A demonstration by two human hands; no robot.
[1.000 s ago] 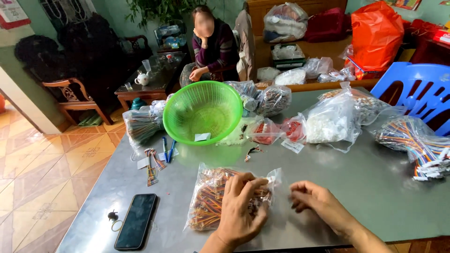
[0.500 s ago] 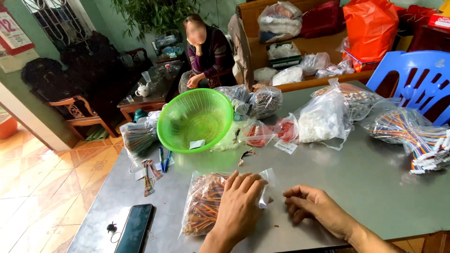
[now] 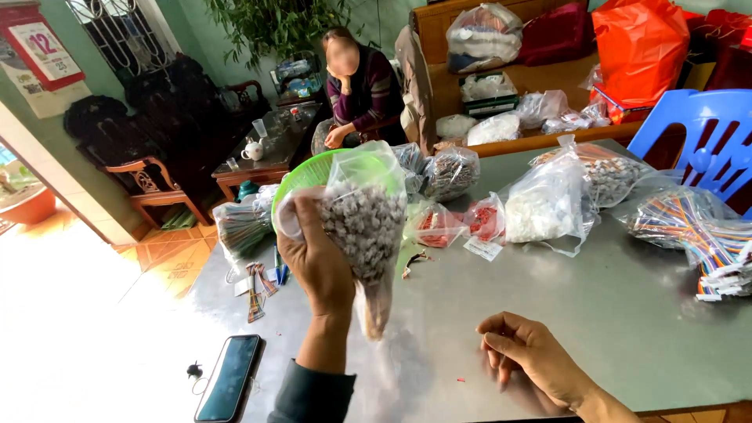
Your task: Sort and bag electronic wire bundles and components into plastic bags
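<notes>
**benchrat:** So what's the left hand point(image 3: 317, 262) got here? Looks like it's clenched round a clear plastic bag point(image 3: 364, 227), lifted off the worktop point(image 3: 595, 313) and hanging in front of the green bowl point(image 3: 301, 176).

**wirenut42:** Yep, a bag full of small grey-white bits, gripped near the upper end, with the load sagging and the bottom tapering to a point. Thin film like that is soft and slippery, so I'd say it'll slump wherever the contents shift. Doesn't look heavy, one hand carries it fine. Best hold is up near the gathered neck, above the contents; pinching lower down would just squash the bits around.

**benchrat:** And the right hand point(image 3: 533, 352)?

**wirenut42:** Holding nothing. It rests on the worktop at about 4 o'clock from the bag, fingers loosely curled, a few red specks on the metal just beside it.

**benchrat:** What else is around?

**wirenut42:** Phone point(image 3: 229, 377) lying flat at 7 o'clock from the bag. At 2 o'clock, a bag of white parts point(image 3: 544, 207), and further right a bundle of rainbow ribbon cable point(image 3: 697, 231). Small bags of red parts point(image 3: 454, 223) at 3 o'clock. Another person point(image 3: 360, 86) sits well apart at 12 o'clock, by a dark wooden table.
</notes>
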